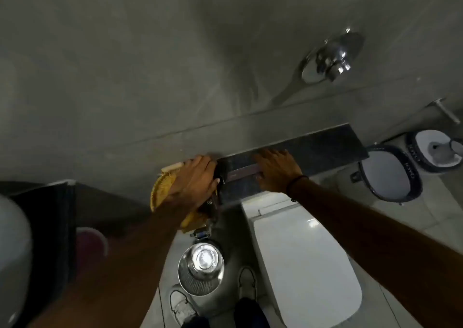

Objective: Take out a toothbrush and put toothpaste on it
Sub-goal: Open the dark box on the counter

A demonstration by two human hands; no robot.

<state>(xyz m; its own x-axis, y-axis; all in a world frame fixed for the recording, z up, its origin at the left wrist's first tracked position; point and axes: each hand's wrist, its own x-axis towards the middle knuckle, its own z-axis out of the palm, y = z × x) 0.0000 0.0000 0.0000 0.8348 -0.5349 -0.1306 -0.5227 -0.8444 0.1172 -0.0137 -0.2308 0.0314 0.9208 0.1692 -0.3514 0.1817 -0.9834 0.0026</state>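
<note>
Head view looks steeply down a grey tiled wall (pixel 150 64) in a dim bathroom. A dark stone shelf (pixel 325 147) juts from the wall, and below it stands a white toilet (pixel 305 257) with its lid down. A shiny steel bin (pixel 201 267) sits on the pale floor (pixel 413 217) just left of the toilet, and two shoes show at the bottom edge beside it. On the floor to the right are two dark-rimmed basins (pixel 390 175). A chrome wall fitting (pixel 330 59) is mounted high on the right.

Both arms reach forward to the left end of the shelf. The left hand (pixel 195 177) lies palm down, fingers curled over the top of a yellow woven basket (pixel 160 190) that sits against the wall at the shelf's end; what the fingers grip, if anything, is hidden. The right hand (pixel 275 170) is palm down on the shelf, fingers spread loosely and pointing to the left, with a dark band on its wrist. A long dark purplish thing (pixel 240 173) lies on the shelf between the hands, just at the right fingertips; the blur leaves it unclear whether this is a toothbrush or toothpaste.
</note>
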